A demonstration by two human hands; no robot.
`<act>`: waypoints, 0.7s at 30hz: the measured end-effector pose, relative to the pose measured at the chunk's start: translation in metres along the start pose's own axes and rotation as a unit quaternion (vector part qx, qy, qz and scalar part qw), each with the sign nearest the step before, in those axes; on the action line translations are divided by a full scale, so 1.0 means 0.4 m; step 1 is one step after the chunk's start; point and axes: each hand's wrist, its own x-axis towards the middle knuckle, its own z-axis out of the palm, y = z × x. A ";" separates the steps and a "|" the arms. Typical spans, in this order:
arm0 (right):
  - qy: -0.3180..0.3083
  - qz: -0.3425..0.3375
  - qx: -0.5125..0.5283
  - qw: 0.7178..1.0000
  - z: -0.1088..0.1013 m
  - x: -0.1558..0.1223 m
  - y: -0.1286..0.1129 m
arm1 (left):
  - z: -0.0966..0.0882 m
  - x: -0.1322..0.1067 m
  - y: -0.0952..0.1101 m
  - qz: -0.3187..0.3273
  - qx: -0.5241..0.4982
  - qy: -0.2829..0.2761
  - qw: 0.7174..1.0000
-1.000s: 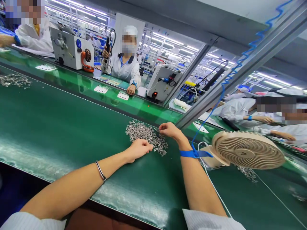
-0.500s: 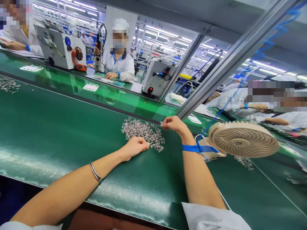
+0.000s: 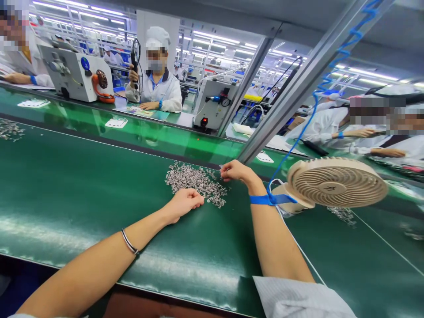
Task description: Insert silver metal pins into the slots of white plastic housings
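Note:
A pile of small shiny metal parts lies on the green work surface. At the near edge of the pile is my left hand, thumb and forefinger pinched together; anything between them is too small to make out. My right hand is closed at the pile's right end, just above the surface. A small greyish metal part shows at its fingertips. Around my right wrist goes a blue strap with a coiled cord, and my left wrist wears a metal bangle.
A beige fan stands right of my right forearm. A slanted metal post rises behind my right hand. White flat pieces lie along the far green strip. Across it, a co-worker sits between grey machines. More metal parts lie far left.
The view has shifted slightly. Both hands stay near the same places by the pile. My right fingers have curled a little more, and the blue cord hangs differently.

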 end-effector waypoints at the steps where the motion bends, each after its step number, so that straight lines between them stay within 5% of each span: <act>1: 0.002 0.001 0.009 1.000 -0.008 -0.004 0.000 | -0.001 0.001 -0.001 0.000 -0.001 0.000 1.000; 21: 0.126 -0.029 0.030 0.991 -0.065 -0.023 0.005 | -0.003 0.002 0.002 -0.009 -0.003 0.006 1.000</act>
